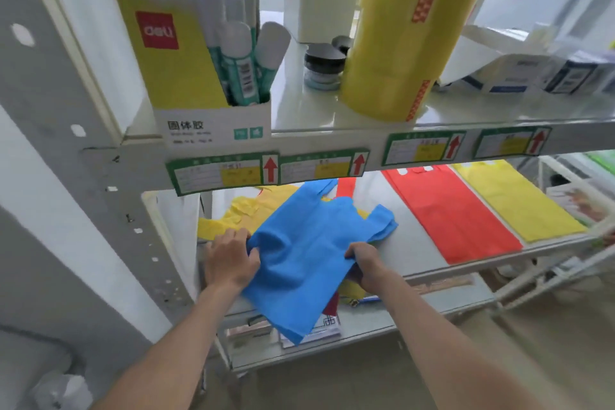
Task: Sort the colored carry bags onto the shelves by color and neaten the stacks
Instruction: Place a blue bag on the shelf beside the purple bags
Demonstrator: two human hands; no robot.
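A blue carry bag (306,250) lies crumpled at the left of the middle shelf (406,243) and hangs over its front edge. My left hand (229,260) grips its left side and my right hand (366,263) grips its right side. Under it lies a rumpled yellow bag (233,213), and a red bag's handle (346,186) shows behind. To the right, a flat red stack (456,220) and a flat yellow stack (519,203) lie side by side.
The upper shelf carries a box of glue sticks (206,76), a tall yellow roll (399,36), small jars (322,66) and white boxes (532,73). Labels with red arrows (269,170) line its front rail. A lower shelf (366,323) holds papers. A grey upright (66,143) stands at left.
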